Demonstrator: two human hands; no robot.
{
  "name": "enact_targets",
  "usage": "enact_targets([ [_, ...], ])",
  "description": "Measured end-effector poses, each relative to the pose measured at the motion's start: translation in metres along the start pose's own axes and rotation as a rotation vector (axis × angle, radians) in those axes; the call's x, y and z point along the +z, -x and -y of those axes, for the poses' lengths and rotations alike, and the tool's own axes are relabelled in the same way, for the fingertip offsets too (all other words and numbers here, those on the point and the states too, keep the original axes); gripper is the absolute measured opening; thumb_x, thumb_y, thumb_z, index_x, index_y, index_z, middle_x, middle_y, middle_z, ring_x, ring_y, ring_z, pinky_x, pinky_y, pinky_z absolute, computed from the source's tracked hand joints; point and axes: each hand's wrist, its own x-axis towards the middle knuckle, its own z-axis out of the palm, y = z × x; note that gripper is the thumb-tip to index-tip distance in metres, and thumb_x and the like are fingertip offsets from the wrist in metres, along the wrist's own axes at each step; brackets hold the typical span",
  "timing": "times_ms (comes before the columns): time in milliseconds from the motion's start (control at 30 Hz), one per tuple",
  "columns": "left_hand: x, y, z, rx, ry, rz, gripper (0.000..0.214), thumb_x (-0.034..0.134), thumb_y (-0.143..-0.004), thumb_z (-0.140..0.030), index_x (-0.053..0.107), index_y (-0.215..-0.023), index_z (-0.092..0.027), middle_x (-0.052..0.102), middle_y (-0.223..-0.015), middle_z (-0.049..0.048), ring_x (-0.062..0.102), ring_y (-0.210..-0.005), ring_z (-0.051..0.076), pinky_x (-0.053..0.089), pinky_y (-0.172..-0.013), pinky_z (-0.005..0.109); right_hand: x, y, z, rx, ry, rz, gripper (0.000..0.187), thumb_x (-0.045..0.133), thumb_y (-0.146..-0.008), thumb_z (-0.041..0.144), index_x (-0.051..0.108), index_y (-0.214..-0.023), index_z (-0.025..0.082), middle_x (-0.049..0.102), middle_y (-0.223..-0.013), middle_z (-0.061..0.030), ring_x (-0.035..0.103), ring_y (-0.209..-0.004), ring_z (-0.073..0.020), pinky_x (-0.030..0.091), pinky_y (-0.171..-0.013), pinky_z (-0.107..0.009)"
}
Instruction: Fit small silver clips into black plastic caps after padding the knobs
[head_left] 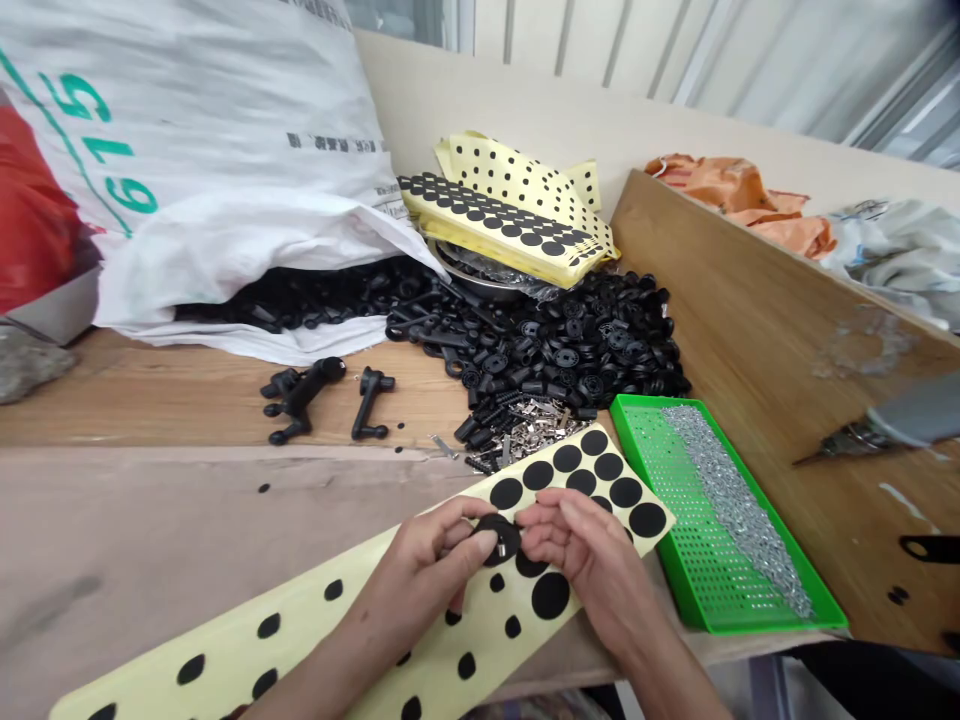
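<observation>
Your left hand [427, 570] is clamped on a round black piece [504, 532], thumb on its near face and fingers curled around the side. A small shiny spot shows on that face, just beyond your thumb tip. Your right hand [592, 560] comes up to the piece's other edge with its fingers bent and bunched; whether they grip it, brush it or stop just short, I cannot tell.

Directly under your fingers lies the yellow sticker sheet [435, 650]. Large black discs, such as the one just below your right fingertips [550, 596], sit on it, while smaller black spots run off below and beyond your left wrist.

To the right of your right hand is the green tray [739, 618], with small metal bits [739, 510] spread down one side. Past your fingertips are the loose metal clips [540, 420], and farther off the heap of black parts [585, 340].

The step in hand looks like handling this one piece between both hands, close above the sheet. From here, the work seems to call for a steady left pinch, with the right fingertips meeting the edge lightly and squarely, clear of the discs underneath.
</observation>
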Motion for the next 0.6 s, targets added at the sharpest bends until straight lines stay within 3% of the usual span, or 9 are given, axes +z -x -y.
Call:
enact_targets([
  [167, 0.003, 0.006, 0.001, 0.069, -0.062, 0.013, 0.029, 0.051, -0.086, -0.042, 0.057, -0.103, -0.019, 0.047, -0.062, -0.0050, 0.041, -0.049, 0.009, 0.038, -0.048, 0.019, 0.010, 0.005, 0.001, -0.243, 0.617, 0.149, 0.021, 0.050, -0.091, 0.033, 0.059, -0.107, 0.022, 0.061, -0.081, -0.0002, 0.056, -0.070, -0.0135, 0.043, -0.065, -0.024],
  [233, 0.005, 0.009, 0.001, 0.104, -0.065, -0.010, 0.025, 0.052, -0.086, -0.040, 0.057, -0.101, -0.020, 0.045, -0.060, -0.0055, 0.042, -0.052, 0.009, 0.038, -0.049, 0.019, 0.018, 0.007, 0.001, -0.344, 0.762, 0.179, 0.020, 0.043, -0.095, 0.029, 0.059, -0.107, 0.024, 0.062, -0.084, -0.0001, 0.057, -0.076, -0.0140, 0.043, -0.068, -0.024],
  [433, 0.009, 0.026, -0.004, 0.008, 0.199, -0.072, 0.033, 0.057, -0.081, -0.049, 0.057, -0.093, -0.018, 0.044, -0.057, -0.0062, 0.040, -0.046, 0.007, 0.038, -0.045, 0.018, 0.041, 0.019, -0.006, -0.460, 0.737, 0.208, 0.027, 0.035, -0.097, 0.022, 0.057, -0.112, 0.028, 0.064, -0.094, -0.0007, 0.061, -0.082, -0.0145, 0.046, -0.072, -0.023],
  [600, -0.026, 0.066, 0.008, -0.077, 0.149, -0.205, 0.040, 0.060, -0.076, -0.054, 0.060, -0.098, -0.020, 0.057, -0.064, -0.0021, 0.047, -0.047, 0.009, 0.039, -0.044, 0.018, 0.033, 0.031, -0.006, -0.417, 0.926, 0.366, 0.033, 0.045, -0.093, 0.021, 0.044, -0.125, 0.031, 0.060, -0.104, -0.0023, 0.059, -0.087, -0.0163, 0.047, -0.078, -0.026],
])
